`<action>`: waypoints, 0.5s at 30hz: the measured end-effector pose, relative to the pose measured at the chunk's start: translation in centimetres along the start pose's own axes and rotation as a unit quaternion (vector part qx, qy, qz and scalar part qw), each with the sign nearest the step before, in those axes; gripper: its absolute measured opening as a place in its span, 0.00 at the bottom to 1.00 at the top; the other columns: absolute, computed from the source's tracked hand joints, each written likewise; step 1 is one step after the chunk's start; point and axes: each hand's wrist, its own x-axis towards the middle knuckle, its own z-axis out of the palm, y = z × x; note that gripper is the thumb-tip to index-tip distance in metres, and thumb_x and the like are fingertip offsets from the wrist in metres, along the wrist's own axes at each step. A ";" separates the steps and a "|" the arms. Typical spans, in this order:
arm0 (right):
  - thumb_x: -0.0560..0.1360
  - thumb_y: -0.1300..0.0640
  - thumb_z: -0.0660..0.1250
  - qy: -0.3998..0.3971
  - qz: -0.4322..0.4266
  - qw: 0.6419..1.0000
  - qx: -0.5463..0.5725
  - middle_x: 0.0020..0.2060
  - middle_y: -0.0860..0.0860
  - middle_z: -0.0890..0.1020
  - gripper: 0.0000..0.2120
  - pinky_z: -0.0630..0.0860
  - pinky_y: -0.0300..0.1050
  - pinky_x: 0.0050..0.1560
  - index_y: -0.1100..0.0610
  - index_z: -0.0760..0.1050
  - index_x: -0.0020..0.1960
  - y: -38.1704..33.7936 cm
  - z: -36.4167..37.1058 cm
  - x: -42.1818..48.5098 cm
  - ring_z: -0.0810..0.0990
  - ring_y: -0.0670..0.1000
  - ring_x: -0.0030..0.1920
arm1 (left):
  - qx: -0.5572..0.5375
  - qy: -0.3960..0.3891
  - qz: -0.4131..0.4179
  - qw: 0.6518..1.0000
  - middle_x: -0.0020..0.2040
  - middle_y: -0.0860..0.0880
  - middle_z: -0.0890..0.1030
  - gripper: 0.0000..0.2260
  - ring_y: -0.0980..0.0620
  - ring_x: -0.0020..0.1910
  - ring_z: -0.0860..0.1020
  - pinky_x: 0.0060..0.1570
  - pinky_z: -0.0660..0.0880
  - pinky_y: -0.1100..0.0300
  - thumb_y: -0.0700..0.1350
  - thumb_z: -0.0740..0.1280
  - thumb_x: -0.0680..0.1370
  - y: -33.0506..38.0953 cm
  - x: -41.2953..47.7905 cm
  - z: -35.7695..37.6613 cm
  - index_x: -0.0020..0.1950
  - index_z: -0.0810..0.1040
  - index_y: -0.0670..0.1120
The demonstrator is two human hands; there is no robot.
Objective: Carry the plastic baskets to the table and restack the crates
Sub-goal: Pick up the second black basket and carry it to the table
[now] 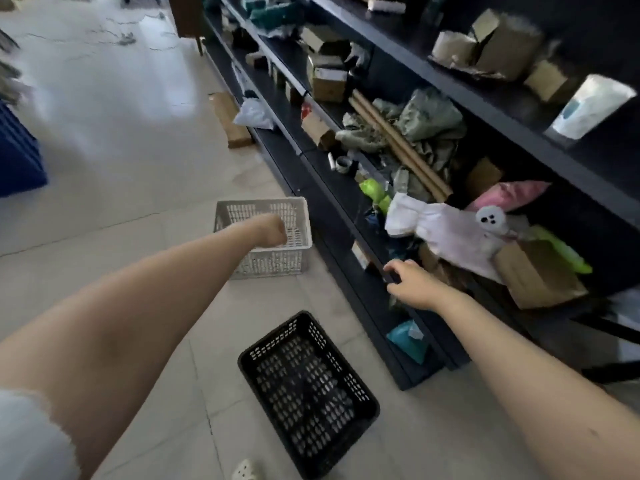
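Note:
A white perforated plastic basket [277, 261] stands on the tiled floor beside the shelving. My left hand [272, 230] reaches into it, fingers curled down over its near rim; whether it grips the rim is hidden. A black perforated plastic basket [308, 393] lies on the floor nearer to me, nothing inside. My right hand [410, 284] rests on the front edge of a low dark shelf [367, 271], fingers bent around that edge.
A long dark shelving unit [433, 81] runs along the right, cluttered with cardboard boxes, tubes, cloth and bags. Blue crates [17, 157] stand at the left edge. A cardboard box [230, 119] lies on the floor by the shelves. A sandal tip [246, 471] shows at the bottom.

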 end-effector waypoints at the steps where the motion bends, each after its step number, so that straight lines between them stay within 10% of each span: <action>1: 0.77 0.53 0.63 0.000 0.028 1.000 0.009 0.62 0.55 0.69 0.22 0.72 0.50 0.60 0.53 0.67 0.70 1.8 0.6 -0.4 0.74 0.57 0.60 | 0.053 -0.006 0.016 0.998 0.61 0.43 0.80 0.16 0.41 0.59 0.78 0.59 0.75 0.50 0.46 0.62 0.77 0.8 0.7 1.3 0.62 0.78 0.43; 15: 0.77 0.57 0.63 0.022 0.281 0.946 0.161 0.67 0.60 0.71 0.22 0.69 0.47 0.63 0.58 0.68 0.70 11.1 18.9 -0.3 0.72 0.60 0.65 | 0.247 -0.115 0.253 0.928 0.65 0.44 0.74 0.19 0.41 0.63 0.74 0.56 0.72 0.50 0.49 0.53 0.81 4.0 9.4 17.4 0.70 0.69 0.46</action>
